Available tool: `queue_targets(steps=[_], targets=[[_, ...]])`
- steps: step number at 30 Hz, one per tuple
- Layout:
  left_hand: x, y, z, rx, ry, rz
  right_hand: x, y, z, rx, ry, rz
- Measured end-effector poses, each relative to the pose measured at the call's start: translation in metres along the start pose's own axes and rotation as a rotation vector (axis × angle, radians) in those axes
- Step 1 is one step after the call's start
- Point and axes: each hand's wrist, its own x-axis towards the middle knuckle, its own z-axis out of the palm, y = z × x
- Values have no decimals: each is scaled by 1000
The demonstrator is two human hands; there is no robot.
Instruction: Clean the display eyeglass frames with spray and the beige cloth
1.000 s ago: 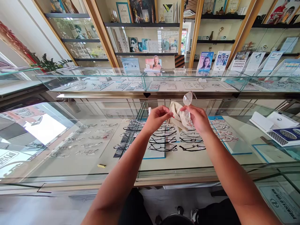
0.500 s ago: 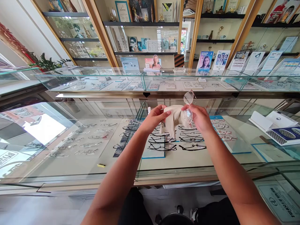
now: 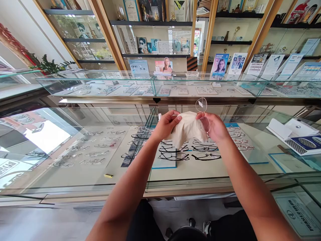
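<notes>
My left hand [image 3: 167, 124] pinches one side of a cream-coloured cleaning cloth [image 3: 187, 129], which hangs in folds between both hands. My right hand [image 3: 216, 127] is closed on a pair of thin-framed eyeglasses [image 3: 201, 104], gripped near the bridge. The glasses stand on end, one lens above my fingers and the other below, partly behind the cloth and hand. The cloth's right edge meets the glasses at my right fingertips. Both hands are above the glass display counter [image 3: 130, 182], where dark-framed glasses [image 3: 174, 156] lie in rows below.
Paler frames [image 3: 96, 154] lie at the left inside the counter. At the right stands an open white and blue box [image 3: 298, 135]. A second glass case [image 3: 112, 88] runs behind, with leaflets on it. A small white bottle-like tip [image 3: 159, 116] shows beside my left hand.
The cloth has spread out between my hands and now covers more of the lower lens. The glasses have turned slightly in my right hand, the upper lens facing me more.
</notes>
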Motion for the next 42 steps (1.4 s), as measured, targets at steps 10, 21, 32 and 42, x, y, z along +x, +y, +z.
queue_targets(steps=[10,21,32,42], targets=[[-1,-6,2,571,381,297,1,2,-4,31,-10,53],[-20,2,50,-80,190,-8,0,6,4,-193,20,-229],[-13,0,50,-932,5,-412,-18,4,20,-744,-317,-561],[-8,10,50,-1070,120,-456,-20,2,18,-510,-169,-395]])
